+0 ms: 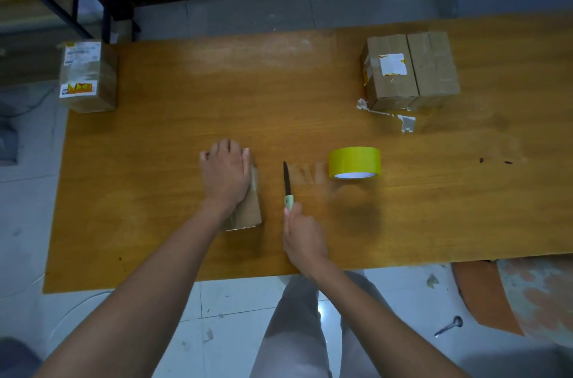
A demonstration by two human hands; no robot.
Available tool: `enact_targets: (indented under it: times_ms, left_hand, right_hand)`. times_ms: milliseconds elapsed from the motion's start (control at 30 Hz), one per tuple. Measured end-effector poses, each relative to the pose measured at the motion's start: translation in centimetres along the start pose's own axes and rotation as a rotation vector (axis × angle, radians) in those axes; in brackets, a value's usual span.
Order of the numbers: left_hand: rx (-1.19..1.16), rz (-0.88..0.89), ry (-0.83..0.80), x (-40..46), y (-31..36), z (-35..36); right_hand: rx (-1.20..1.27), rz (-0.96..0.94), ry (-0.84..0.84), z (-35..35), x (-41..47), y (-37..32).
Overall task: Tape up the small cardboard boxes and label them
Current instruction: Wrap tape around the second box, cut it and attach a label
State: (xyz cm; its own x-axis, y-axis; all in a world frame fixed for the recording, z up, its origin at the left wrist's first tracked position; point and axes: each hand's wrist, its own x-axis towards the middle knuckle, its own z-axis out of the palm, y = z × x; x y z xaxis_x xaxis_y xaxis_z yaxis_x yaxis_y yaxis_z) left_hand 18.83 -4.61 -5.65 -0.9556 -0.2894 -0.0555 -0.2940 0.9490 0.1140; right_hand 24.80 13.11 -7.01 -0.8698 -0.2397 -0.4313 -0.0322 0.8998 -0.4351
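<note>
Small box (246,207), bench (155,136) centre: taped, left hand (224,171) lies flat on top, grip relaxed. Right hand (302,236) grips knife (287,187) just right of box. Tape roll (354,162) further right. Labelled boxes (409,70) beyond roll; label for this box apparently pending.

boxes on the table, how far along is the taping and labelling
Looks done: the box at far left carries tape and labels. In hand: left hand presses the small box; right hand holds the knife. Left: the two boxes at far right, one showing no label.
</note>
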Motion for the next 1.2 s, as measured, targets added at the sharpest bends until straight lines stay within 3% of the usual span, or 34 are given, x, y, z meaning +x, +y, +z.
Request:
enact_targets:
  times_ms: [267, 633, 700, 800, 867, 900, 967, 1000, 1067, 1133, 1200]
  left_hand:
    - [0.004, -0.043, 0.038, -0.4, -1.6, 0.1]
    - [-0.012, -0.06, 0.023, 0.0, -1.8, 0.3]
    - [-0.021, -0.079, -0.022, 0.2, -1.9, 0.0]
    - [-0.156, -0.106, -0.031, 0.5, -2.1, -0.8]
    - [-0.331, -0.144, 0.037, 0.3, -2.3, -1.8]
    - [-0.391, -0.183, 0.104, 0.0, -2.4, -2.3]
    - [-0.426, -0.327, 0.195, -1.2, -2.2, -3.1]
    - [-0.412, -0.419, 0.167, -1.9, -1.8, -3.4]
    - [-0.357, -0.559, -0.057, -3.4, -0.8, -3.4]
    - [-0.299, -0.57, -0.332, -4.8, 0.5, -3.1]
    - [-0.298, -0.546, -0.457, -5.6, 1.2, -2.5]
  right_hand:
    - [0.017, -0.086, -0.014, 0.6, -0.7, -1.6]
    - [0.217, -0.022, -0.007, -3.6, -2.2, 1.6]
    - [0.235, -0.027, 0.106, -5.8, -2.7, 2.8]
    - [0.247, 0.064, 0.46, -10.2, -2.5, 6.3]
    - [0.149, 0.125, 0.663, -13.2, -1.6, 9.8]
    - [0.076, 0.166, 0.688, -14.2, -1.0, 11.7]
    - [-0.132, 0.27, 0.602, -15.1, 0.2, 15.1]
    - [-0.239, 0.314, 0.529, -15.1, 0.7, 16.6]
    - [-0.364, 0.4, 0.363, -14.6, 1.4, 18.7]
    - [-0.408, 0.478, 0.21, -14.2, 1.9, 19.8]
    - [-0.43, 0.523, 0.109, -14.3, 2.2, 20.4]
